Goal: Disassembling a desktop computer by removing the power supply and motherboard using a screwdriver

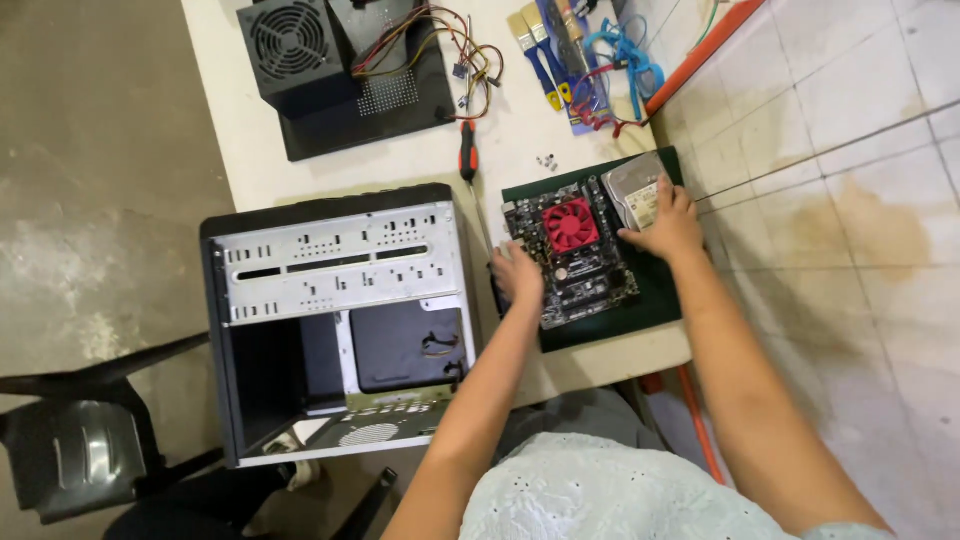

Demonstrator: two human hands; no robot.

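Grey concrete floor and pale wall tiles are flanking a cream worktop [270, 165]. On it a motherboard [575, 255] with a red fan [570, 225] is lying on a green mat [655, 290], just right of an open case [335, 320]. The left hand [518, 275] is gripping the board's left edge, fingers curled around it. The right hand [668, 222] is pressing on the board's right edge, fingers spread flat, touching a hard drive [640, 190]. A screwdriver [468, 160] is lying between case and mat; a power supply [295, 45], brushes [535, 50] and blue cables [625, 55] are sitting farther back.
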